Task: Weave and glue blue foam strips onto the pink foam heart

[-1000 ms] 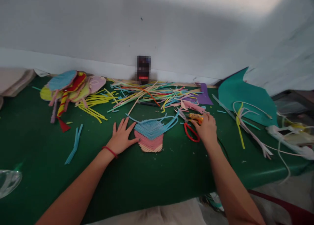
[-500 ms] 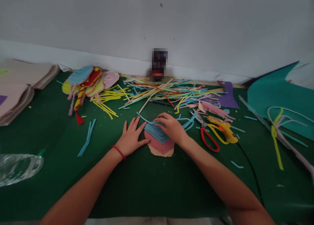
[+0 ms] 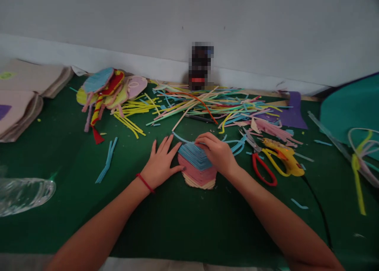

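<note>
Chevron-striped panel on green tabletop

V-shaped bands: blue, pink, cream. The left hand spreads flat, thumb on its left edge; the right hand curls over the blue top, whether pinching anything I can't tell.

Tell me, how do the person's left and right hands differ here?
The left hand lies spread at the edge of the striped piece; the right hand curls over its blue part. The left wears a red wristband; the right shows none. Both are gloveless, close to the piece.
</note>
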